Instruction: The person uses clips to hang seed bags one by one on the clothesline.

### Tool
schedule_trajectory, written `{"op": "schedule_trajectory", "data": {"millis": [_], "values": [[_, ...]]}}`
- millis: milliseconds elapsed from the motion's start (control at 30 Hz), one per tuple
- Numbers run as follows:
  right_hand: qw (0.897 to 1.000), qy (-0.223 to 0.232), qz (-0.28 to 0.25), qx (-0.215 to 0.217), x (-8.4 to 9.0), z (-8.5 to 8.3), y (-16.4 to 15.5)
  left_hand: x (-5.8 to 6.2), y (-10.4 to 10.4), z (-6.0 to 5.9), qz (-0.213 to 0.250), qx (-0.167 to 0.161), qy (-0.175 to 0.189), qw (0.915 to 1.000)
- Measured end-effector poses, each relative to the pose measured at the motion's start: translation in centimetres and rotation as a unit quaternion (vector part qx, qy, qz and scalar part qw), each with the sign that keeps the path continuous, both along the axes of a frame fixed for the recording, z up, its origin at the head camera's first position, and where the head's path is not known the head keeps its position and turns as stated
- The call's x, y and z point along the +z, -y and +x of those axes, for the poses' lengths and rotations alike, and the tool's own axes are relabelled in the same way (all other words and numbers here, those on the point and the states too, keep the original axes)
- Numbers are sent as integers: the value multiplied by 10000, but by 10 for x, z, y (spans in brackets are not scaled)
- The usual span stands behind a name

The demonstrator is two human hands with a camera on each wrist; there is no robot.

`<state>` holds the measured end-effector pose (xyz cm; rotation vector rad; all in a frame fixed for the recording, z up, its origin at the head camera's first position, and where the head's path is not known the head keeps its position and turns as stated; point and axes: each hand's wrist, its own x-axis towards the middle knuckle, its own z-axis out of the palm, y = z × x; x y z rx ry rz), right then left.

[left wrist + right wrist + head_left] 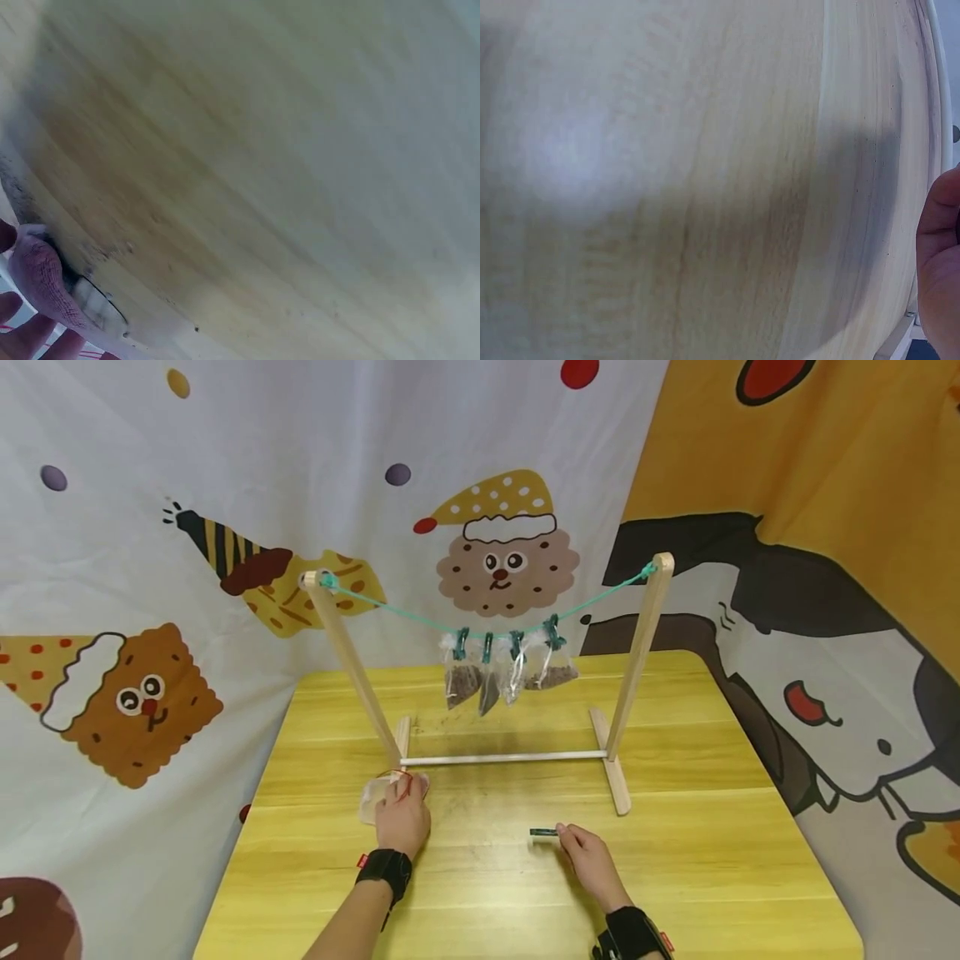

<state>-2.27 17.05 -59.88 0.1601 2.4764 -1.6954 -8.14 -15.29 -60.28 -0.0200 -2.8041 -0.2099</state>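
Observation:
My right hand [592,860] pinches a dark green clip [543,832] low over the front of the table; in the right wrist view only part of that hand [941,262] shows at the edge. At the left foot of a wooden stand [345,668], my left hand [405,818] rests on clear plastic [371,800] with thin red lines. The left wrist view catches its fingertips [30,334] beside a pinkish bundle [45,277]; I cannot tell whether they grip it. Several clear bags [462,681] with dark contents hang from a green cord [405,612] by green clips [517,645].
Two upright posts, the right one [637,660] taller in view, carry the cord's knotted ends. A pale crossbar [502,758] joins their feet just above the yellow wooden table [487,902]. A patterned cloth [300,460] hangs close behind and beside the table.

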Motion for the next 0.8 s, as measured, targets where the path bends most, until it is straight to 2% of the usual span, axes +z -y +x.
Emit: {"op": "schedule_trajectory", "data": {"millis": [100,200,400,467,567,800], "values": [[10000,-36,-50,35,1,-1,0,1,-3,-1,204,99,-82,9997],[9999,-59,-83,46,2,-1,-1,3,-1,-5,663,226,-108,9975],[10000,-5,-17,-7,4,0,-2,12,12,-10,1685,798,119,9824],[10000,30,-9,-32,4,0,-3,14,19,-12,1809,917,128,9791],[10000,64,-4,-76,5,0,-3,15,28,-16,1957,922,185,9762],[10000,32,-55,-15,5,0,-2,14,41,-21,1830,763,786,9770]]}}
